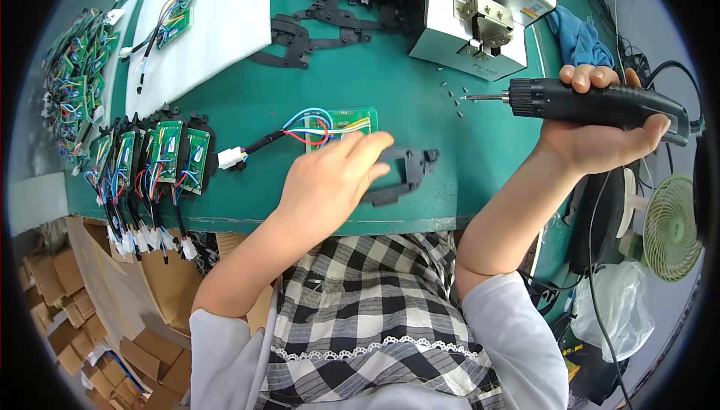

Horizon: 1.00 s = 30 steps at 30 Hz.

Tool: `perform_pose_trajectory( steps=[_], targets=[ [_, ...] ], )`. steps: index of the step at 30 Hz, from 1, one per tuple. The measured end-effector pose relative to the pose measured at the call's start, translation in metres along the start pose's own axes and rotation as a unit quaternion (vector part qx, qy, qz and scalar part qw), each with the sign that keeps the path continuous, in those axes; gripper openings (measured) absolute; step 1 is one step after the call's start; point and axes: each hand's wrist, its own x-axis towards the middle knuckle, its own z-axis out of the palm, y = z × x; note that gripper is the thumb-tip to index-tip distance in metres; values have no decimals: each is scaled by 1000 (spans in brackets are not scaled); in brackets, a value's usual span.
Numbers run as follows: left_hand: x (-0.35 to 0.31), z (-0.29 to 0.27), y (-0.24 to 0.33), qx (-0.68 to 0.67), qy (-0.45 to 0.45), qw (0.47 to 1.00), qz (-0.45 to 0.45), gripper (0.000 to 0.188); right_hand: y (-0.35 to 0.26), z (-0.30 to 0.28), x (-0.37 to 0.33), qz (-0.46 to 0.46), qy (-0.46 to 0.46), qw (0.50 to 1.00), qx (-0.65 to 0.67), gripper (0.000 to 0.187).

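Observation:
My left hand [334,181] is bent over the lower edge of a green circuit board [362,119], its fingers closed on the board; part of the grip is hidden. Blue, red, white and yellow wires [317,119] leave the board and run through a black sleeve to a white connector plug [231,158]. Beside the fingers, a black plastic bracket [412,174] lies on the table, partly covered by the hand. My right hand [600,132] grips a black electric screwdriver [559,100], its bit pointing left above several small loose screws [453,95].
A white screw feeder [469,39] stands at the far right, near a blue cloth [581,39]. Black brackets [330,16] are piled at the back. Wired boards [169,151] and a white foam sheet [217,20] lie left. A green fan [671,226] stands right.

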Motion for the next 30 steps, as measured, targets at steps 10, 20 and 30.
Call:
perform_pose_trajectory(
  steps=[10,20,30],
  targets=[
    [14,-53,-43,163,72,984,24,46,0,4,-3,3,1,1000,11,65],
    [9,-44,-30,28,109,994,10,45,6,20,-16,8,-102,992,68,68],
    [-2,-20,-12,46,33,997,56,42,14,46,-46,23,-217,971,-95,75]
  ],
)
